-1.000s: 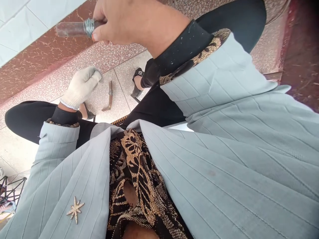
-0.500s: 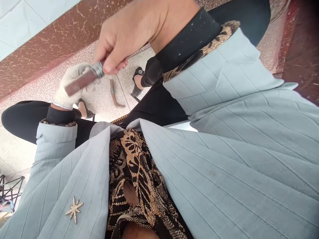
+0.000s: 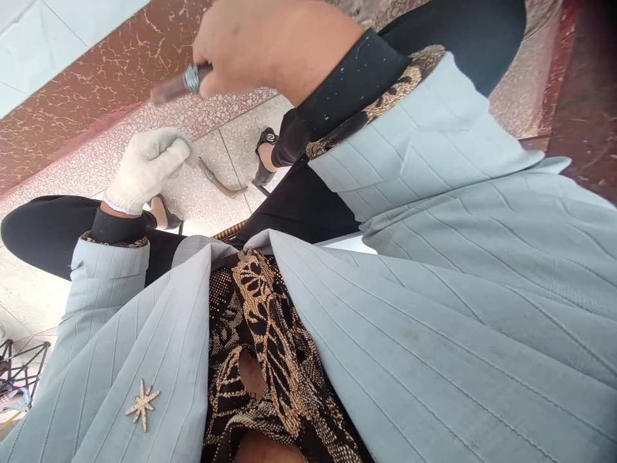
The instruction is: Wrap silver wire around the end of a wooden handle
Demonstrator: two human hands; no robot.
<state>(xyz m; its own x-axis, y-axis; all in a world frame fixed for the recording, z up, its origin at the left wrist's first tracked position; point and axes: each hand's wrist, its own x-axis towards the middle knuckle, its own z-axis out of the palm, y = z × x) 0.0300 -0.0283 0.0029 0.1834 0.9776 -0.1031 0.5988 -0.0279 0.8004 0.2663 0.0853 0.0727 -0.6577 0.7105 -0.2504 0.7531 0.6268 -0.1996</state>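
My right hand (image 3: 255, 48), bare, is closed round a brown wooden-looking tool (image 3: 171, 90) bound with silvery wire. Its brown end points left and is blurred; the rest is hidden in my fist. Below it, my left hand (image 3: 147, 164), in a white knitted glove, has its fingers curled in, with blurred tips. A second brown curved piece (image 3: 222, 184), also with a wire-like binding, appears just right of the gloved fingertips. I cannot tell whether the glove grips it or what is inside the fingers.
My black-trousered knees spread left and right, with black shoes (image 3: 264, 157) below on the speckled floor (image 3: 226, 125). A red-brown marbled ledge (image 3: 91, 83) crosses the upper left. A dark folding frame (image 3: 24, 360) stands lower left.
My right hand and its tool have moved up, away from the gloved hand. My left hand has turned slightly, and the curved brown piece now slants differently, its near end closer to the glove.
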